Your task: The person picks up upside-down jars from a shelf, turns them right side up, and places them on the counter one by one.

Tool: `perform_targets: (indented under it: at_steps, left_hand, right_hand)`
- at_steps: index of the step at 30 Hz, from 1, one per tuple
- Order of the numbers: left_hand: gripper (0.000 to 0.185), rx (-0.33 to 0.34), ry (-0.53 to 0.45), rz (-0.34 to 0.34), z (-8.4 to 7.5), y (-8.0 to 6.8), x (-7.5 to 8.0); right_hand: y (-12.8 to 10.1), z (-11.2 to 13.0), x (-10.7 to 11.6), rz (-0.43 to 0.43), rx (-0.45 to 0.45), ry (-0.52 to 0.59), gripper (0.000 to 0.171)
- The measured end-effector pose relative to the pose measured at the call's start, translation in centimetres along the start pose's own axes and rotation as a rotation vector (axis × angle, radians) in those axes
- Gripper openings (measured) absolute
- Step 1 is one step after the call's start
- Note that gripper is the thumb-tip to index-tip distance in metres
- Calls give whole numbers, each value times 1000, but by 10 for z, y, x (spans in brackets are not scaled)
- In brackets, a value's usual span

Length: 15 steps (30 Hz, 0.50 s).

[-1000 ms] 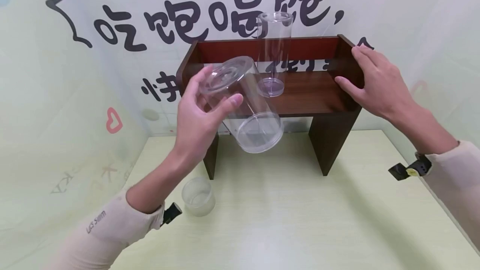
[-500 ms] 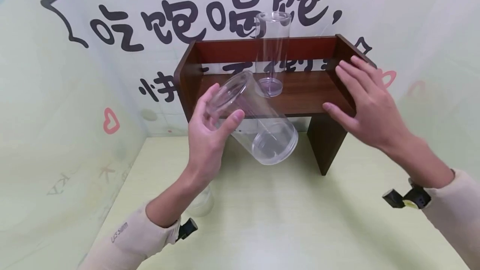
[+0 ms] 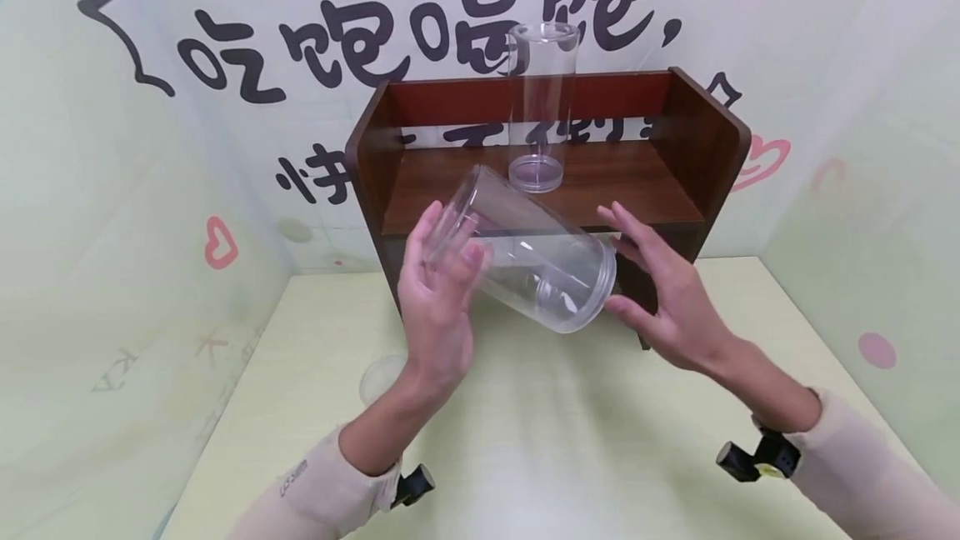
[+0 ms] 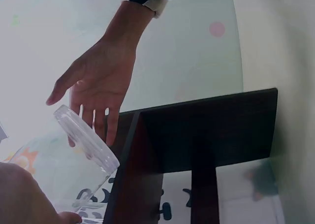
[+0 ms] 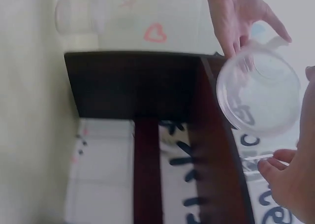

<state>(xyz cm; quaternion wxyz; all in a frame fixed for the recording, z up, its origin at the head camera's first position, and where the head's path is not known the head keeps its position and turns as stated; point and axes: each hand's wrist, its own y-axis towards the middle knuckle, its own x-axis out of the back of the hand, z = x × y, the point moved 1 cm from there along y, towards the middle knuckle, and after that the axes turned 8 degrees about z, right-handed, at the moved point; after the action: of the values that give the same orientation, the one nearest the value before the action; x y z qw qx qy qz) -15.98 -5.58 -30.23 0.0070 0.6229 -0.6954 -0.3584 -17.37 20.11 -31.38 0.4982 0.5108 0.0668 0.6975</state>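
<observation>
A clear plastic jar lies tilted in the air in front of the shelf, its wide end pointing down and right. My left hand grips its upper end, thumb on the near side and fingers curled behind. My right hand is spread at the wide end, its fingers straight and by the rim. The left wrist view has the jar rim in front of the right hand. In the right wrist view the jar's round end faces the camera below the left hand.
A dark wooden shelf stands on the pale green table against the printed backdrop. A second tall clear jar stands upright on its board. A small frosted cup sits on the table, partly hidden by my left forearm.
My right hand left the shelf's right side and came down to the jar's wide end. My left hand lowered the jar and tilted it further towards the right.
</observation>
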Motion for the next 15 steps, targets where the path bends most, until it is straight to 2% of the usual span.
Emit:
perform_targets:
  at_steps: [4,10,12,15]
  left_hand:
    - [86,0,-58,-46,13,-9,0]
    - [95,-23,-106,-76,25,-20,-2]
    - [95,-18,-104,-74,30,-23,-1]
    - [91,-11,-93,-61,35,-27,2]
  right_hand:
    - [-7,-1,-19,-12,-97,226,92]
    - [-18,-3,-45,-26,-232,465,98]
    - [-22,-4,-51,-42,-249,549,96]
    - [-25,-5,-57,-63,-231,639,94]
